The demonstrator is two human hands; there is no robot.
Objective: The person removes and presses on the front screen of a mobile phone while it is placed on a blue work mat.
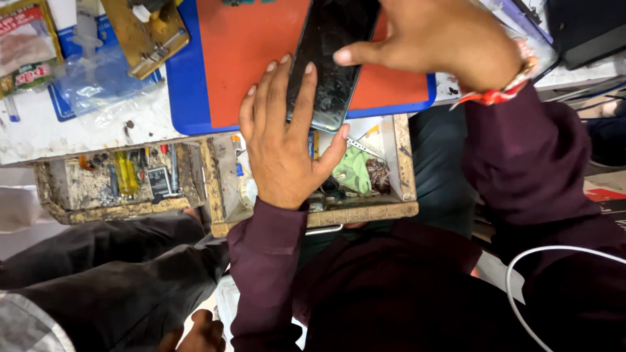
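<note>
The dark phone (pixel 329 62) lies half on the orange mat (pixel 248 58), its lower end overhanging toward 6 o'clock. The left hand (pixel 283 140) presses flat, fingers spread; the right hand (pixel 437 45) pinches its 3 o'clock edge (steadying step, seemingly). Lifting would call for a firmer two-sided hold.

A phone (pixel 329 62) lies slantwise on the work mat (pixel 248 58), its near end jutting over the mat's front edge. My left hand (pixel 283 140) lies flat on the phone's left side, fingers on the glass; my right hand (pixel 437 42) touches it from the right. The mat lies on the bench (pixel 98 127). Below the bench edge two open drawers (pixel 215 195) stand side by side, with screwdrivers (pixel 127 173) in the left one. A metal jig (pixel 147 29) sits left of the mat.
</note>
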